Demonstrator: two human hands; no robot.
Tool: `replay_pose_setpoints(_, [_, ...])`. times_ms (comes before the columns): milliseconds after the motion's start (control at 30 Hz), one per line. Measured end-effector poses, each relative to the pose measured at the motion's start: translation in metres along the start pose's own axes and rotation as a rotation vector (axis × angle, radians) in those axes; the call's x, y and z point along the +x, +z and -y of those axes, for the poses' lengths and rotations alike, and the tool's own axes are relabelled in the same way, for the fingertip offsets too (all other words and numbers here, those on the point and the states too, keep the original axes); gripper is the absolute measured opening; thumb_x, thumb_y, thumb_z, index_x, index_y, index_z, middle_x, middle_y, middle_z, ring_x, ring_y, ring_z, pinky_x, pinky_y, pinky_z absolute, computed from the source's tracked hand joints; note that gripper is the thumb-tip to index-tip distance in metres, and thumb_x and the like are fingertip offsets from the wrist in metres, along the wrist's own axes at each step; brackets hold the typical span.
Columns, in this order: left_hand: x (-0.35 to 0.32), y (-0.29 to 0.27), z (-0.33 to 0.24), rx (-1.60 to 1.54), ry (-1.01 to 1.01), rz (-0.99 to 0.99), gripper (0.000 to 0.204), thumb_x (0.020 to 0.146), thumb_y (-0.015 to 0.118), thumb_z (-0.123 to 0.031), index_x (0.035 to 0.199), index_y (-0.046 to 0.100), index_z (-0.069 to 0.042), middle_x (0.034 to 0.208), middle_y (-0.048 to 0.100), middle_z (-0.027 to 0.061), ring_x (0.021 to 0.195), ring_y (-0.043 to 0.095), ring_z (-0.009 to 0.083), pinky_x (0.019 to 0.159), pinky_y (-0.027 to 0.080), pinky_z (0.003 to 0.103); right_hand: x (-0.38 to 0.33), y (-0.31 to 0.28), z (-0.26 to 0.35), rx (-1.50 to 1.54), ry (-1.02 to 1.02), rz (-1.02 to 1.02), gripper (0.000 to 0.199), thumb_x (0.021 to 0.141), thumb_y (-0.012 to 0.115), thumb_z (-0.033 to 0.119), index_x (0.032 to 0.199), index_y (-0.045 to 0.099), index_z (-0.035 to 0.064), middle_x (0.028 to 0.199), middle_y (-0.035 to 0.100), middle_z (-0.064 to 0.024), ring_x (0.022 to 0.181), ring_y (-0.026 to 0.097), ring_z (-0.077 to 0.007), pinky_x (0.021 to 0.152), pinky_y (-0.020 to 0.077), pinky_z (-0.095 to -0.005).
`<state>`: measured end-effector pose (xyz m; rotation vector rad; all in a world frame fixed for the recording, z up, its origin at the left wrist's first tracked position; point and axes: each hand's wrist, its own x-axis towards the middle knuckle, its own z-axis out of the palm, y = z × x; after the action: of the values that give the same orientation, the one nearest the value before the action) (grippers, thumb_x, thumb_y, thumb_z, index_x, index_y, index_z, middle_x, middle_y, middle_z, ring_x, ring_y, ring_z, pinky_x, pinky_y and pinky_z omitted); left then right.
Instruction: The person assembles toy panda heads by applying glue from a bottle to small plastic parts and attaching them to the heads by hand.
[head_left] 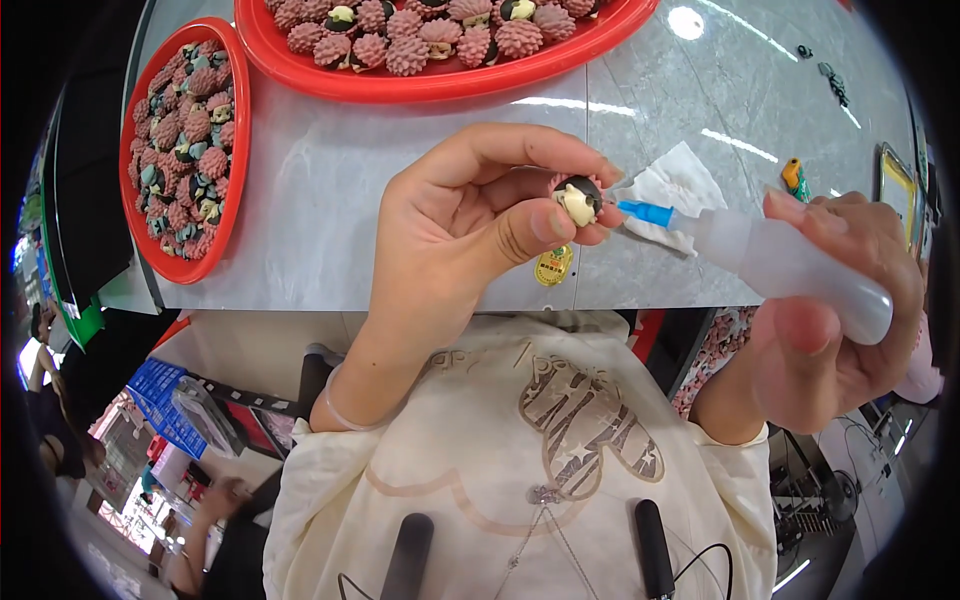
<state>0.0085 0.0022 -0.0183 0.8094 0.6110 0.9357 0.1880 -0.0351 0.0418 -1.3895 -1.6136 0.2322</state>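
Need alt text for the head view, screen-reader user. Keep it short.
Seen from above, a person's left hand pinches a small pink figurine while the right hand holds a translucent squeeze bottle, its blue nozzle at the figurine. Two red trays of similar pink figurines sit on the grey table, beside a crumpled white tissue.

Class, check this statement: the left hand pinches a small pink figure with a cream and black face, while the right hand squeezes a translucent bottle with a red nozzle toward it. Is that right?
Not quite. The head view shows the nozzle is blue, not red. The rest holds: the left hand pinches the small pink figure, and the right hand grips the translucent bottle, its blue nozzle aimed at the figure.
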Motion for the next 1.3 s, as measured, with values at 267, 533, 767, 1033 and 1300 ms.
replay_pose_setpoints(267, [0.000,0.000,0.000,-0.016,0.002,-0.018,0.037,0.073,0.065,-0.023,0.097,0.050,0.001,0.094,0.053,0.0155,0.080,0.057,0.0192,0.064,0.048,0.024,0.005,-0.023,-0.011,0.246,0.087,0.237,0.040,0.075,0.059,0.028,0.092,0.050,-0.0073,0.086,0.056,-0.0214,0.073,0.053,-0.0255,0.063,0.0442,-0.0314])
replay_pose_setpoints(533, [0.000,0.004,0.004,-0.036,0.037,-0.020,0.024,0.077,0.059,-0.010,0.093,0.049,0.005,0.093,0.055,0.0163,0.079,0.058,0.0211,0.068,0.049,0.029,0.003,-0.001,-0.061,0.206,0.224,0.000,0.031,0.069,0.061,-0.002,0.097,0.046,-0.0016,0.095,0.055,-0.0134,0.089,0.052,-0.0178,0.074,0.0414,-0.0267])
replay_pose_setpoints(767, [-0.003,0.007,0.002,0.017,0.022,-0.052,0.028,0.076,0.062,-0.015,0.092,0.049,0.004,0.089,0.053,0.0144,0.076,0.058,0.0202,0.064,0.049,0.027,0.010,0.001,-0.066,-0.036,0.294,0.161,0.031,0.063,0.062,-0.007,0.092,0.053,0.0017,0.090,0.057,-0.0044,0.082,0.052,-0.0126,0.071,0.0412,-0.0240])
replay_pose_setpoints(1033, [-0.001,0.008,0.001,0.042,-0.004,-0.034,0.029,0.074,0.064,-0.017,0.091,0.050,0.001,0.089,0.053,0.0140,0.076,0.058,0.0197,0.062,0.049,0.026,0.058,-0.054,-0.152,-0.369,0.109,0.077,0.021,0.072,0.053,-0.004,0.093,0.056,0.0007,0.087,0.059,-0.0060,0.076,0.056,-0.0155,0.072,0.0435,-0.0260])
replay_pose_setpoints(1300, [-0.001,0.004,0.002,-0.008,-0.004,-0.027,0.029,0.075,0.064,-0.017,0.093,0.050,0.002,0.090,0.053,0.0139,0.077,0.058,0.0215,0.062,0.048,0.028,0.047,-0.054,-0.119,-0.100,0.316,0.082,0.016,0.078,0.050,0.004,0.091,0.056,-0.0015,0.082,0.057,-0.0038,0.072,0.051,-0.0119,0.066,0.0406,-0.0236])
